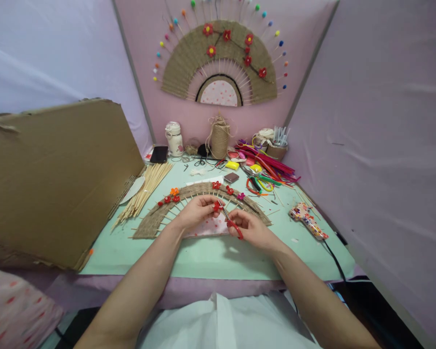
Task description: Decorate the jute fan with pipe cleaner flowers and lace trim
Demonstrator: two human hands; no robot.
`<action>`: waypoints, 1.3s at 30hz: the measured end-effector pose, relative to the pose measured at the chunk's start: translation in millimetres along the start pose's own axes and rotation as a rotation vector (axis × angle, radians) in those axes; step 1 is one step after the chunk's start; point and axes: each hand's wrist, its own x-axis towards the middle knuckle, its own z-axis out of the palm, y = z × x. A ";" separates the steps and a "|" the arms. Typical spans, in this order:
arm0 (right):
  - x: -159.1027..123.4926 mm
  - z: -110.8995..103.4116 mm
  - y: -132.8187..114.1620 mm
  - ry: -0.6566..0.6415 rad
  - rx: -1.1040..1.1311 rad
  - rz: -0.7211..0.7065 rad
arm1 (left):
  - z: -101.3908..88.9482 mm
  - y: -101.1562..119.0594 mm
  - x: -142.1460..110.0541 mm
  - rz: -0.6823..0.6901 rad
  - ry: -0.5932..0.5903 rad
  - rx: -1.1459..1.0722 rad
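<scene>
Between the fingertips of my left hand is a small red flower. My right hand grips red-handled scissors, whose blades reach to the flower. Both hands are above a fan of woven twine on sticks lying on the table. Red flowers, an orange flower and a magenta flower sit along its band. The fan's pink spotted centre is partly hidden by my hands.
A cardboard sheet stands at left beside wooden sticks. A glue gun with a cord lies right. Behind are a twine spool, pliers, pipe cleaners, a bottle and a phone. A finished-looking fan hangs on the wall.
</scene>
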 end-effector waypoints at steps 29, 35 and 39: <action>30.0 -100.8 -4.6 0.694 -1.274 0.493 | -6.9 -2.5 14.4 0.042 0.502 -0.378; 34.0 -102.3 2.6 0.623 -1.300 0.564 | -7.4 -2.5 14.1 0.042 0.520 -0.352; 34.7 -100.7 1.9 0.614 -1.302 0.575 | -7.8 -3.5 14.4 0.061 0.497 -0.322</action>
